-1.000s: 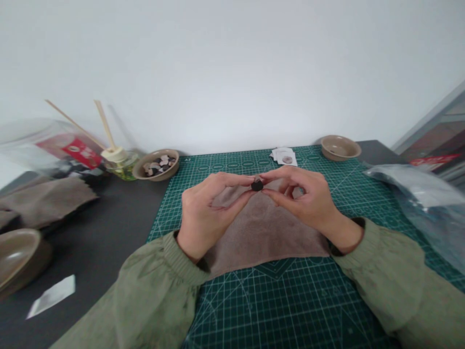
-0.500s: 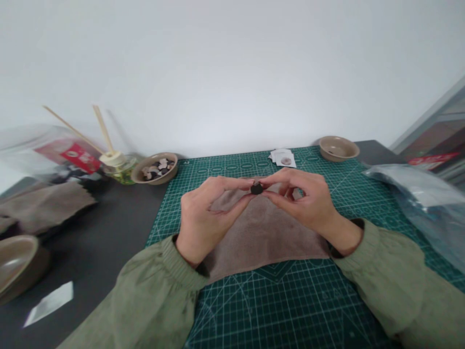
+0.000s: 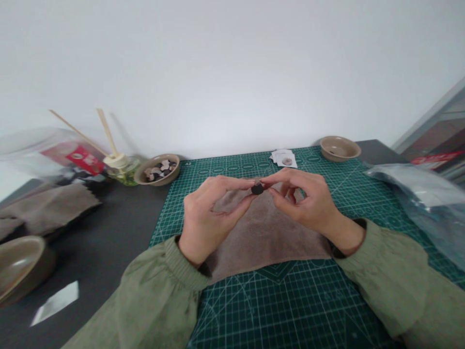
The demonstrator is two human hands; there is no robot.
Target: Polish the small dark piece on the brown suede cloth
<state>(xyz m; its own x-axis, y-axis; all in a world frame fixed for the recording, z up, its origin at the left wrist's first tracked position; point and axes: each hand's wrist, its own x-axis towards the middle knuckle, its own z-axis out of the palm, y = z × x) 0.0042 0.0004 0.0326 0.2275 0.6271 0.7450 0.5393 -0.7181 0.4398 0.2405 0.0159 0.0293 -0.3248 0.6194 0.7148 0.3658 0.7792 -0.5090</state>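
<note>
A small dark stone-like piece [image 3: 257,188] is held up at the middle of the view. My left hand [image 3: 214,208] pinches it from the left between thumb and forefinger. From the right, the forefinger of my right hand [image 3: 305,198] meets its upper side, and the thumb lies close by; whether that thumb touches is hard to tell. Beneath both hands, a brown cloth [image 3: 265,237] is spread on the green cutting mat [image 3: 290,300]. The piece's far side is hidden by my fingertips.
A bowl [image 3: 141,179] of dark and pale pieces stands back left, beside a reed diffuser [image 3: 121,167]. Another bowl [image 3: 339,149] is back right, near several picture cards [image 3: 288,160]. Left lie folded cloth [image 3: 58,206], a third bowl [image 3: 22,271] and white paper [image 3: 56,303]; right, a plastic bag [image 3: 421,189].
My right thumb has drawn slightly back from the dark piece, while the left pinch stays. The whole view has shifted a little.
</note>
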